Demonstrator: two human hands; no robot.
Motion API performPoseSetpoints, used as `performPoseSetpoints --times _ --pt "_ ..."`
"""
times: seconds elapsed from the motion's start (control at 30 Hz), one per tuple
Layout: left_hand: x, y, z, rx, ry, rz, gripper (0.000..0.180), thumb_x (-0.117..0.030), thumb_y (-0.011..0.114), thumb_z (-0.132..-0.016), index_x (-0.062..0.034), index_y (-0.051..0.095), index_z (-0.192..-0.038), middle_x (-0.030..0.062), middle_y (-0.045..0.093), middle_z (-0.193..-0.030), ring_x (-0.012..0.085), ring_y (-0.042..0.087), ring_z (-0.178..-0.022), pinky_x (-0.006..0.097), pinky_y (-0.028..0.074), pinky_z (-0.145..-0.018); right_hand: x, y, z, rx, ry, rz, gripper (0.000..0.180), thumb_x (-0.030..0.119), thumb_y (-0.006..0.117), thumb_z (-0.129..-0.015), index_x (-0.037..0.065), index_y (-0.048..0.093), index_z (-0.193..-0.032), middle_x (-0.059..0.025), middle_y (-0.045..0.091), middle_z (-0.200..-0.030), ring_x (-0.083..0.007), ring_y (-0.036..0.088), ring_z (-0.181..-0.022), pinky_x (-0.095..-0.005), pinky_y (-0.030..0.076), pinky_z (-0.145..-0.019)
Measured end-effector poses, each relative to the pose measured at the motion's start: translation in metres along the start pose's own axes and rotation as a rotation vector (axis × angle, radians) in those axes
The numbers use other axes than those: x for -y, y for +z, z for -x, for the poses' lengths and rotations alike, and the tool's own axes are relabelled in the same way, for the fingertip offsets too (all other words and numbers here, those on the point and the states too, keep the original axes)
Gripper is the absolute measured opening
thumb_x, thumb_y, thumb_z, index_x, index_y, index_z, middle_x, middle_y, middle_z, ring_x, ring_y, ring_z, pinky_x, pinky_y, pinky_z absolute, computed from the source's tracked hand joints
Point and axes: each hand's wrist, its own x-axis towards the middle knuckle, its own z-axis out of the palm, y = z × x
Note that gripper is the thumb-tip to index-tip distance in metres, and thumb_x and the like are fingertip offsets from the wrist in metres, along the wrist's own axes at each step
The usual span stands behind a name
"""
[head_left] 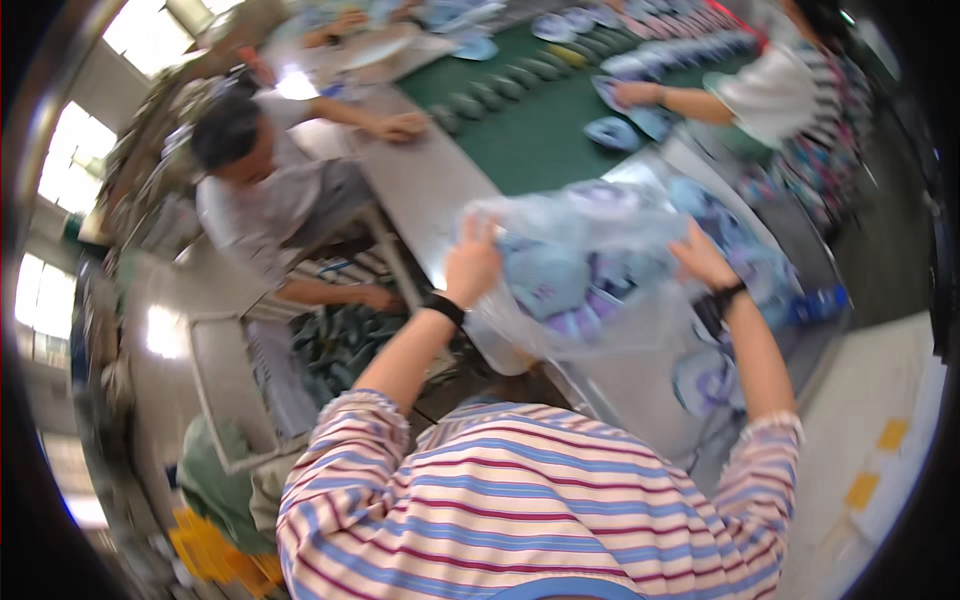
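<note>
Plastic bag (590, 270), clear and full of pale blue shoe parts, hangs over the near edge of the grey table (420, 190), left hand (470, 265) and right hand (703, 258) pinching its top corners, so it stays open.

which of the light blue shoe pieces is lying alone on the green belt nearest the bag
The single light blue shoe piece on the green belt, just beyond the clear plastic bag held by both hands; the others sit in rows farther up.

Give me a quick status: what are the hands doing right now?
Left hand and right hand both gripping clear plastic bag of bluish shoe parts, held above steel table. Nothing blocking.
</note>
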Motion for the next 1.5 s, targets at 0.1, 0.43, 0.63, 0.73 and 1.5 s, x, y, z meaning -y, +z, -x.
performPoseSetpoints --times 0.1,0.43,0.63,0.73,1.5 --pt "0.030 0.009 -0.043 -0.159 0.165 0.080 0.051 -0.015 0.057 -0.075 -0.0180 0.050 -0.125 0.0115 0.053 -0.124 0.0291 0.059 -0.096 0.046 0.045 -0.081 -0.005 0.011 -0.043 -0.375 0.168 -0.295 0.039 0.015 0.058 -0.081 0.002 0.046 -0.115 -0.0109 0.057 -0.091 -0.0201 0.060 -0.074 -0.0328 0.047 -0.054" --pt "0.122 0.028 -0.076 0.288 0.196 0.443 0.065 -0.003 0.053 -0.065 -0.0111 0.045 -0.130 0.0180 0.036 -0.138 0.0354 0.033 -0.127 0.051 0.026 -0.103 -0.051 -0.018 -0.057 -0.335 -0.241 1.171 0.057 0.001 0.053 -0.070 0.008 0.046 -0.126 -0.0237 0.046 -0.123 -0.0426 0.044 -0.113 -0.0469 0.034 -0.097" --pt "0.112 -0.011 -0.007 0.516 0.201 -0.003 0.068 -0.006 0.059 -0.065 -0.0156 0.045 -0.131 0.0168 0.036 -0.136 0.0334 0.031 -0.129 0.055 0.020 -0.103 -0.032 0.000 -0.011 0.091 -0.104 0.815 0.087 0.003 0.067 -0.064 0.014 0.026 -0.141 -0.0228 0.024 -0.143 -0.0418 0.036 -0.123 -0.0465 0.033 -0.100" --pt "0.105 -0.016 0.000 0.605 0.291 -0.108 0.049 -0.010 0.062 -0.070 -0.0152 0.056 -0.118 0.0076 0.050 -0.125 0.0270 0.039 -0.125 0.059 0.019 -0.102 -0.052 0.013 -0.002 -0.036 -0.256 0.917 0.082 0.002 0.067 -0.064 0.011 0.032 -0.138 -0.0219 0.025 -0.143 -0.0406 0.038 -0.120 -0.0457 0.034 -0.099" --pt "0.012 0.057 -0.024 0.795 0.469 0.447 0.043 -0.015 0.077 -0.059 -0.0115 0.063 -0.099 0.0122 0.060 -0.107 0.0275 0.058 -0.099 0.039 0.045 -0.080 0.008 0.107 0.006 -0.245 -0.301 0.318 0.031 0.010 0.057 -0.078 0.007 0.058 -0.109 -0.0128 0.056 -0.109 -0.0320 0.059 -0.091 -0.0391 0.048 -0.077"
